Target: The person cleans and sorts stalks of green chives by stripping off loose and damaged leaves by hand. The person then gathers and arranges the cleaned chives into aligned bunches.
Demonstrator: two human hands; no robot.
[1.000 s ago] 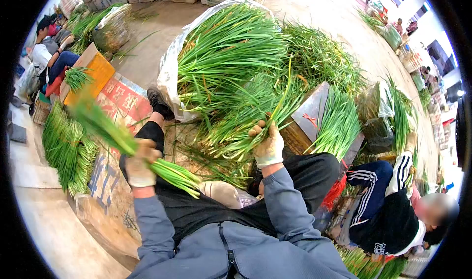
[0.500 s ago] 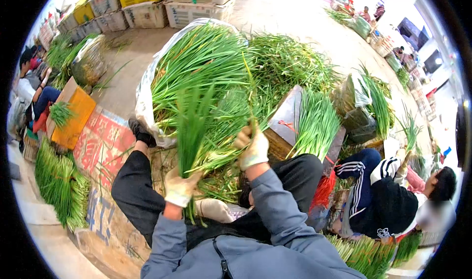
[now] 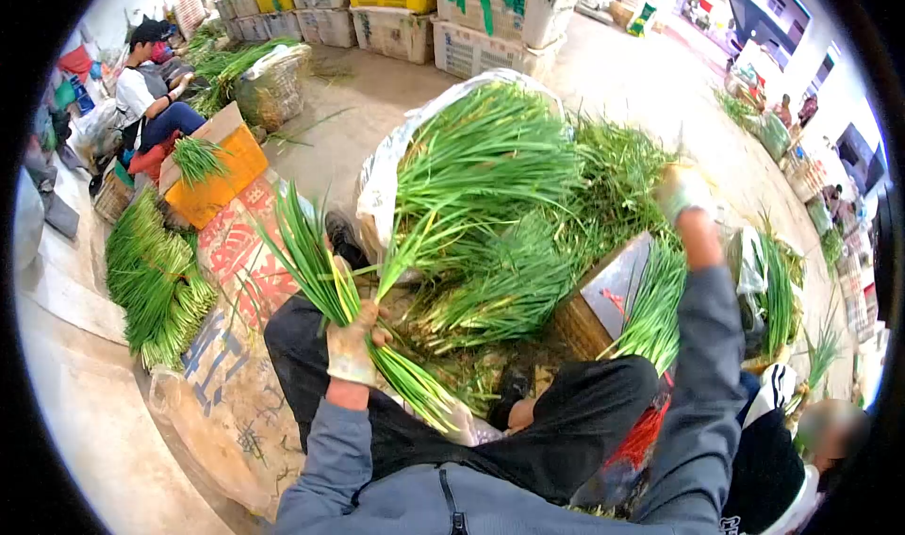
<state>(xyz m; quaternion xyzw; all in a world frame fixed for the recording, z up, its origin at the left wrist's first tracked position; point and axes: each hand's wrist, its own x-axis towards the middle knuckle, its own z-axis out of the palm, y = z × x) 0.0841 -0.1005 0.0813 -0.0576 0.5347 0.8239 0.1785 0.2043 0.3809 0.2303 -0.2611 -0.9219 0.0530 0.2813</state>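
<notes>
The left hand (image 3: 353, 345) is gripping one bunch of chives (image 3: 320, 282), which is passing through its fingers, stems pointing lapward. One metal-topped block (image 3: 615, 288) is standing beyond. The right hand (image 3: 686, 194), blurred and its grip unclear, is now reaching farther outward than before. One white sack (image 3: 380, 181) is holding more chives.

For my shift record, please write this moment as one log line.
left hand: grips green stalks | right hand: extended beside leafy heap, blurred, grip unclear | white bag: holds greens
</notes>
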